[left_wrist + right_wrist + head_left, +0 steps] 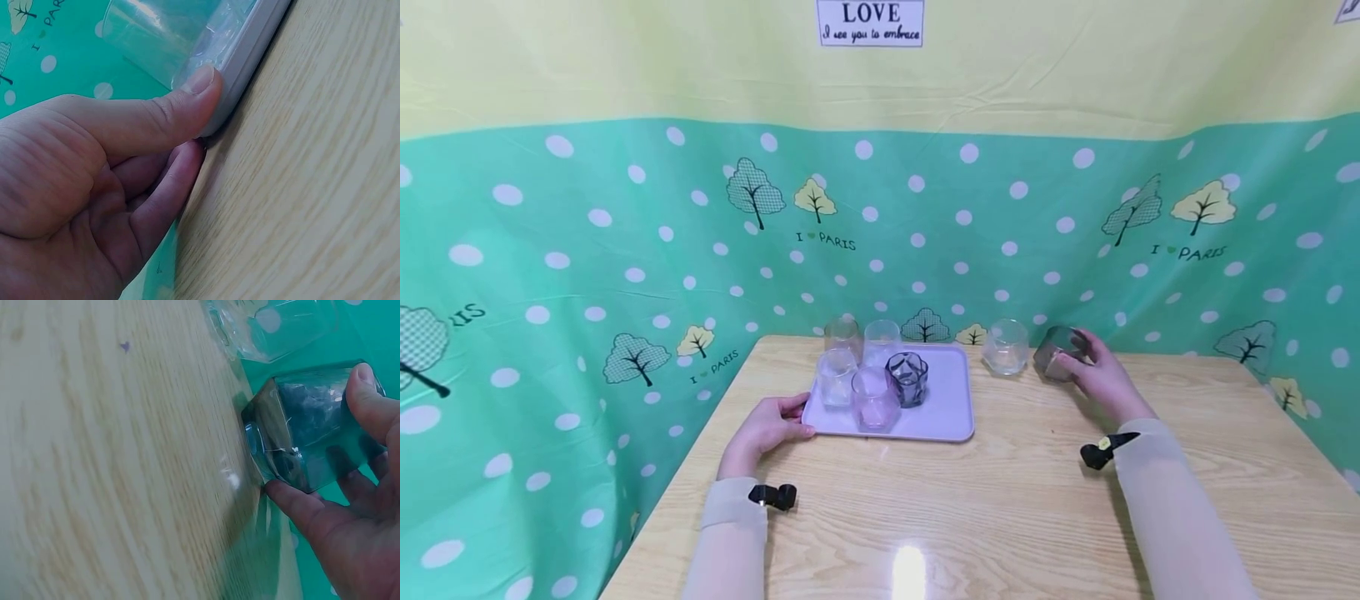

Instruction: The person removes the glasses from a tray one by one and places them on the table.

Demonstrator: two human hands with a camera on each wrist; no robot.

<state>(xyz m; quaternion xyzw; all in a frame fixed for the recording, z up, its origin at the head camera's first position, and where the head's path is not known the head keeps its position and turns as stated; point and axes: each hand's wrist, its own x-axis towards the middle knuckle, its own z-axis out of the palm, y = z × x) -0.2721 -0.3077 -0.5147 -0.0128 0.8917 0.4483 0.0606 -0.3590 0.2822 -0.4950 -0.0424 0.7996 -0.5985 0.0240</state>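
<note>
Behind, cloth (940, 196) reads "LOVE" and "PARIS"; hands (771, 427) (1103, 379) grip tray (949, 400) and glass (1051, 350).

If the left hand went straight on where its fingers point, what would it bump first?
The lilac tray: the left hand pinches its near left corner. Beyond that, probably the nearer clear glass or pink glass, though depth makes it unclear which.

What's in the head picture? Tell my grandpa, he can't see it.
A person's right hand holds a dark glass beside a clear glass on a wooden table; the left hand grips a lilac tray holding more glasses.
</note>
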